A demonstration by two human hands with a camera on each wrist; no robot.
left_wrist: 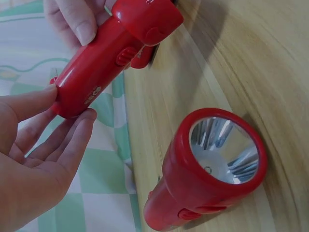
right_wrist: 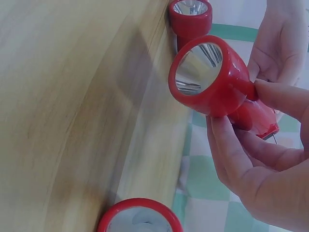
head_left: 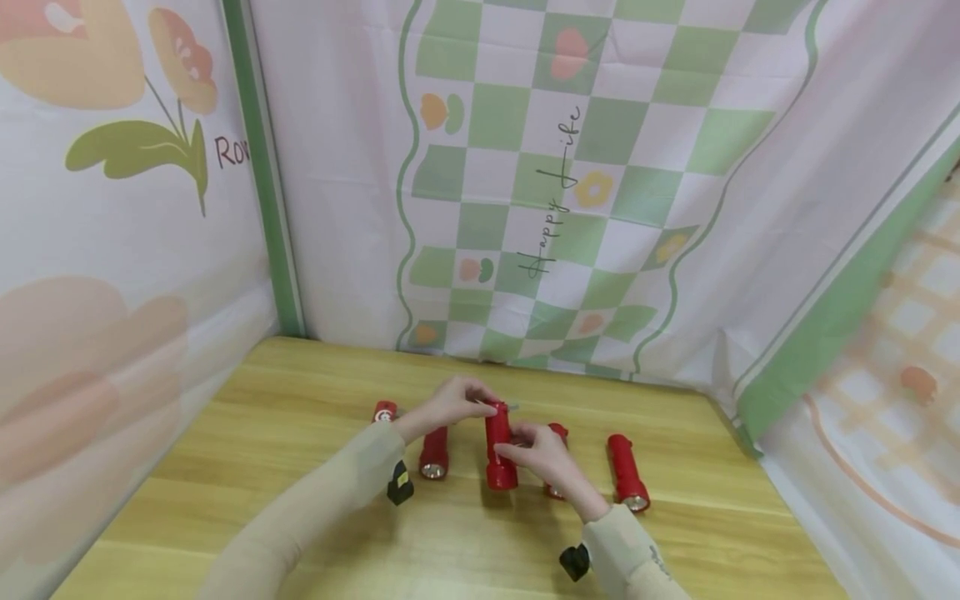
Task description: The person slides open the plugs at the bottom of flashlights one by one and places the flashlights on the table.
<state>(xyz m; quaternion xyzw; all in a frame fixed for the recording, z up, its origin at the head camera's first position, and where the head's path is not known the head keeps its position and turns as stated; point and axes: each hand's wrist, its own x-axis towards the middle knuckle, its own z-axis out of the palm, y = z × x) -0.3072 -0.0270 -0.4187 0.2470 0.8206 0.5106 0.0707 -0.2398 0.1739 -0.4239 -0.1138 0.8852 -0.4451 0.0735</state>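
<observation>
Pinching with curled fingers (right_wrist: 229, 145) of the right hand (head_left: 542, 452) near the neck of the held flashlight (head_left: 498, 446), just behind its flared red head, with the thumb set against the opposite side. Pinching likewise with the left hand (head_left: 456, 402), at the tail, between thumb and fingertips, close by a thin pale prong (head_left: 513, 407). Gripped at both ends, probably, for steadiness and easy turning. Seemingly raised above the bench (head_left: 465, 542) and tilted, tail uppermost. To either side, lying down: a left flashlight (head_left: 433, 454), a near-right flashlight (head_left: 557, 462) partly behind the right hand, and a far-right flashlight (head_left: 628, 472). Set apart in a loose row, perhaps to leave finger room around each, with lens ends toward the near edge. Farther left, mostly hidden by the sleeve: a red object (head_left: 385, 412) with a white mark. Behind everything, hanging perhaps as a screen: checked cloth (head_left: 517, 179).
</observation>
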